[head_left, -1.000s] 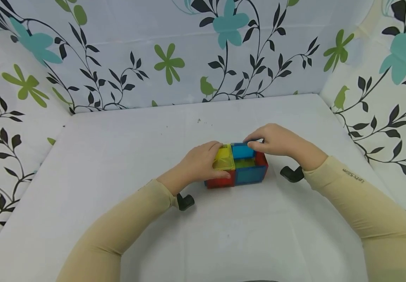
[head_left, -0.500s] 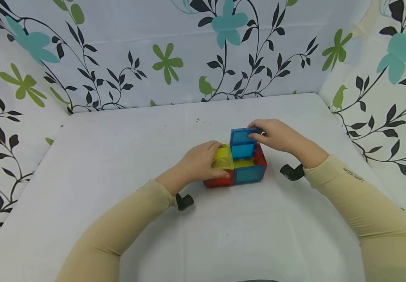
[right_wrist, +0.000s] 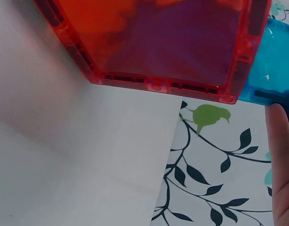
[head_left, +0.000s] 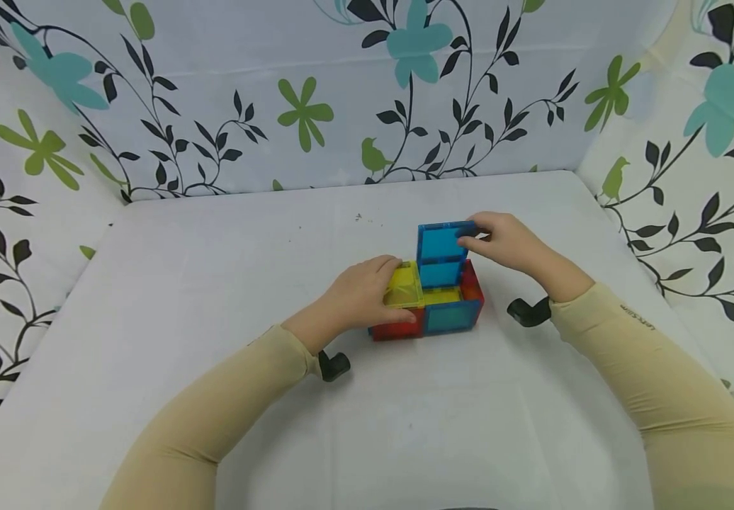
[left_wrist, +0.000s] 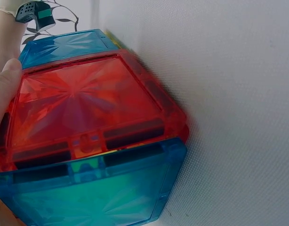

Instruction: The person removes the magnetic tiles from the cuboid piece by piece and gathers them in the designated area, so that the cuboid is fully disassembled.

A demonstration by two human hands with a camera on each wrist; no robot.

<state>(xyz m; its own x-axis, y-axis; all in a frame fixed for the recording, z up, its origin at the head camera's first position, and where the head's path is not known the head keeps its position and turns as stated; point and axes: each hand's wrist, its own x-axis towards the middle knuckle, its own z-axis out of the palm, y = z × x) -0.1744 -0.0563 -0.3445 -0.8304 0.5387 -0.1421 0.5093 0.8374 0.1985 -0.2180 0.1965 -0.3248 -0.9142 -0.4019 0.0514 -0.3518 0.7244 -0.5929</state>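
Observation:
A box of see-through magnetic tiles (head_left: 450,316) sits mid-table in the head view, with red and blue sides. A yellow tile (head_left: 408,285) covers its left half; the right half is open on top. My left hand (head_left: 354,294) grips the left end, thumb along the front red tile (left_wrist: 83,103), fingers over the far side. With thumb and fingers my right hand (head_left: 507,241) pinches the right edge of a blue tile (head_left: 438,243), which stands upright above the back wall. The right wrist view shows the red end tile (right_wrist: 172,42) and a fingertip under the blue tile's edge.
The box rests on a white-covered table (head_left: 278,425). Patterned cloth (head_left: 341,92) with leaves and birds hangs behind and at both sides. Black wrist cameras (head_left: 528,312) jut from both sleeves close to the tabletop.
My right hand has raised the blue tile from low at the back of the box to upright above the back wall, moving slightly up and right. The left hand has stayed in place.

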